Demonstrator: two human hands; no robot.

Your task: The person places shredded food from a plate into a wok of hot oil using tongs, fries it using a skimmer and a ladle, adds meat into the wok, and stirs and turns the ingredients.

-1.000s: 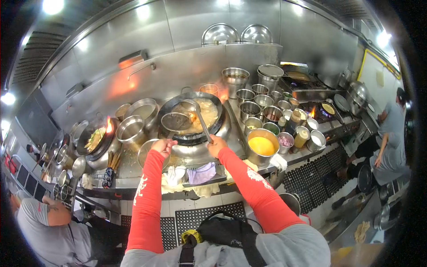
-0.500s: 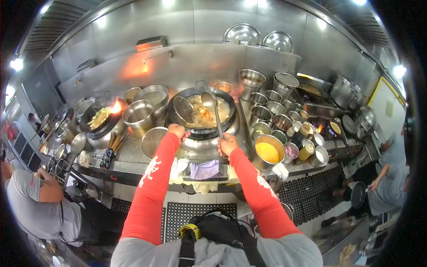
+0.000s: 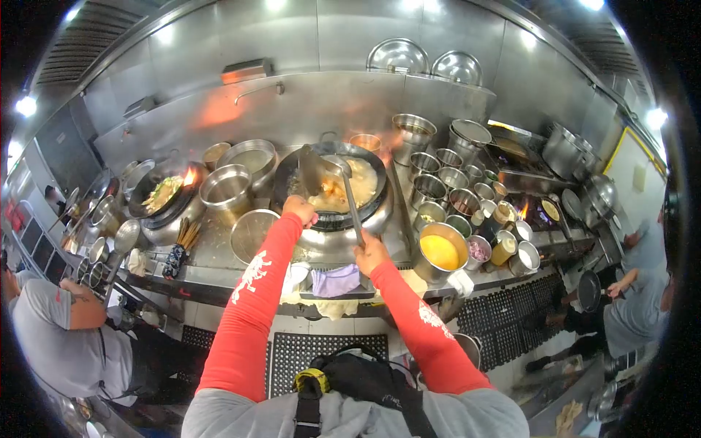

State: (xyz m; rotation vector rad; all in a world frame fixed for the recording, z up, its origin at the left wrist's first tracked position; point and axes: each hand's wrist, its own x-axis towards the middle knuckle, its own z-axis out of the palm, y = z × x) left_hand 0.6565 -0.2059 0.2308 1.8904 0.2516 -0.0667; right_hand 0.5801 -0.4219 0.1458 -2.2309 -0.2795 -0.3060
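My left hand [image 3: 300,211] is closed on the handle of a strainer [image 3: 311,166], whose round head is tilted over the left part of a large black wok [image 3: 288,202]. My right hand [image 3: 371,252] grips the long handle of a ladle [image 3: 353,201]. The ladle's bowl is over the wok, close to the strainer's right side. Bubbling liquid and pale, orange-brown food [image 3: 363,182] lie in the wok. A folded purple cloth [image 3: 336,280] lies at the counter's front edge between my forearms.
Left are metal pots [image 3: 228,188], a flaming wok [image 3: 162,195] and a person [image 3: 66,328]. On the right stand a pot of yellow liquid [image 3: 440,252], several small containers [image 3: 453,176] and a burner range [image 3: 537,212]. Another person [image 3: 635,314] holds a pan [image 3: 588,291].
The strainer has tipped up and moved right, towards the ladle. My right hand has come slightly closer to me, and the ladle bowl has shifted. The person on the right has raised the pan.
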